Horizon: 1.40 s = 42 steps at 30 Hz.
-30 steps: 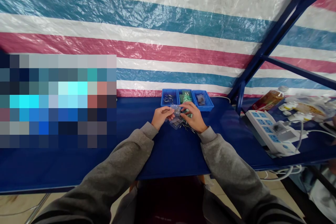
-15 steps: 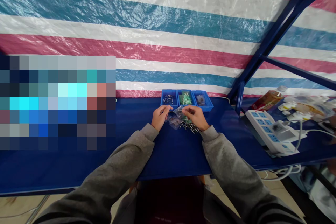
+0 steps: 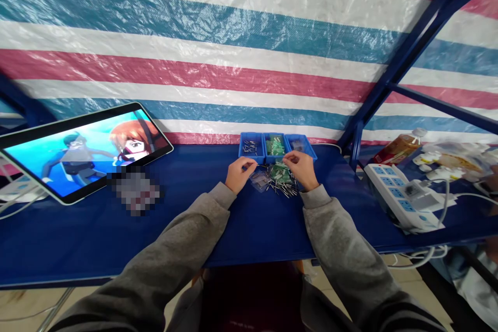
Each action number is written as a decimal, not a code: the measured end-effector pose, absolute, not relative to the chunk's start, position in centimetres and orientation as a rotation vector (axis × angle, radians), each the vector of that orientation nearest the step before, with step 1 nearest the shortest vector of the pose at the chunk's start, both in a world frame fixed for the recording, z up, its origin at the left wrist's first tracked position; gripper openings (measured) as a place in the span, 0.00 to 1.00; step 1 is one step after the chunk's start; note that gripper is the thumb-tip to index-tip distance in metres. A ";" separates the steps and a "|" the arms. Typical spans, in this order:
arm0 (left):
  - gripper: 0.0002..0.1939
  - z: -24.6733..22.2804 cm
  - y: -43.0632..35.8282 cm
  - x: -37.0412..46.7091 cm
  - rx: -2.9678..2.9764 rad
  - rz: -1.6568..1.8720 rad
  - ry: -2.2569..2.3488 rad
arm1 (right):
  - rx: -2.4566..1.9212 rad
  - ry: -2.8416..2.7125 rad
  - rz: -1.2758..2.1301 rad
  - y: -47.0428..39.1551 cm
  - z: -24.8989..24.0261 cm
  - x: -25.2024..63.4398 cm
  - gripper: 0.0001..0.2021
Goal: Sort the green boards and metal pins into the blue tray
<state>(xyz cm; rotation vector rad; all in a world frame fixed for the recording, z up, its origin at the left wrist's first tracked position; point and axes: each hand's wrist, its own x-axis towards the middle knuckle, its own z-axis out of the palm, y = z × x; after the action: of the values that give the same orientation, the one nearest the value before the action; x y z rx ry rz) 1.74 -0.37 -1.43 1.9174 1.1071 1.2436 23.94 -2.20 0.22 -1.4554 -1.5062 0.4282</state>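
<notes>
My left hand (image 3: 240, 174) is over the table with thumb and forefinger pinched together; whatever is between them, if anything, is too small to make out. My right hand (image 3: 301, 168) is closed in a similar pinch at the front of the bins, its fingertips showing nothing I can name. Between and below the hands lies a pile of thin dark and silver pin-like pieces (image 3: 284, 187). Small clear plastic bags (image 3: 260, 179) lie at its left, and green pieces (image 3: 278, 170) at its back.
Three blue bins stand behind: the left bin (image 3: 252, 155) holds pin-like pieces, the middle bin (image 3: 274, 158) green ones, the right bin (image 3: 311, 150) greyish clear ones. A tablet (image 3: 89, 148) leans at left. At right are a power strip (image 3: 392, 192) and a drink bottle (image 3: 400, 146).
The clear bag that was between my hands is no longer there. My right hand has moved slightly right and up, so the hands are farther apart. My left hand has barely moved.
</notes>
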 end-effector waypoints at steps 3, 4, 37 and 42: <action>0.07 -1.9 -0.2 1.7 2.129 1.152 1.086 | -1.510 -1.928 0.337 -2.4 0.1 23.4 0.04; 0.07 -2.0 -0.2 1.7 2.188 1.120 1.076 | -1.521 -2.017 0.326 -2.5 0.1 23.2 0.05; 0.09 -2.1 -2.9 3.7 3.158 0.429 0.888 | -1.485 -2.009 0.275 -2.9 -0.1 22.7 0.12; 0.09 -2.1 -3.0 3.8 3.175 0.432 0.898 | -1.469 -2.003 0.278 -2.9 -0.1 22.6 0.12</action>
<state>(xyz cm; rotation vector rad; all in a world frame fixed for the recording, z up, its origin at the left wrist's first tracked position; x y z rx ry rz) 3.80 -3.02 -2.06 3.1751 0.8982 0.4323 22.60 -2.92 -0.09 -1.4694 -2.0032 0.2781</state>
